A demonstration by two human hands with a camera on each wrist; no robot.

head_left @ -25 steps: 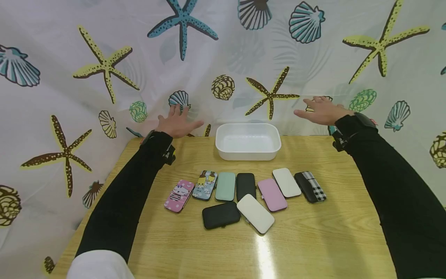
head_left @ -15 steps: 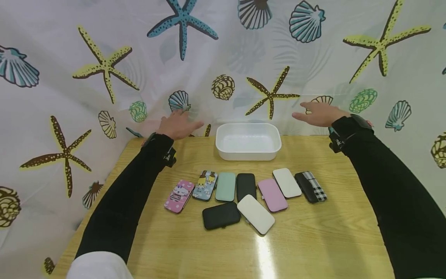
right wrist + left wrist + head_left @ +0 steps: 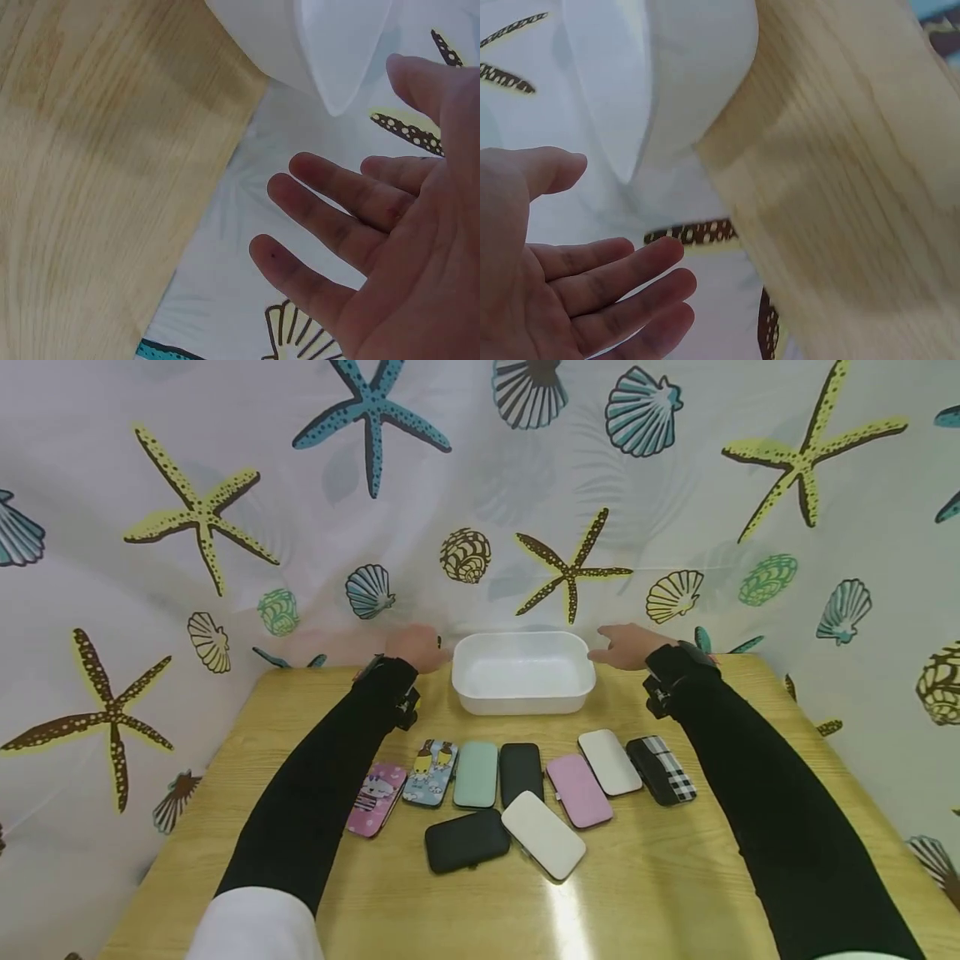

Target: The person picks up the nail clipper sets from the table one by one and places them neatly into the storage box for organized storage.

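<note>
The white tub (image 3: 522,703) sits at the table's (image 3: 712,877) far edge, between the left hand (image 3: 415,647) and right hand (image 3: 630,646), nearer the person than neither but behind the glasses-like cases. Both hands have loosely extended fingers, holding nothing. A grip on both ends at once should keep it level (its plastic looks smooth). The wrist views cut the tub off; the head view hides most fingertips.
</note>
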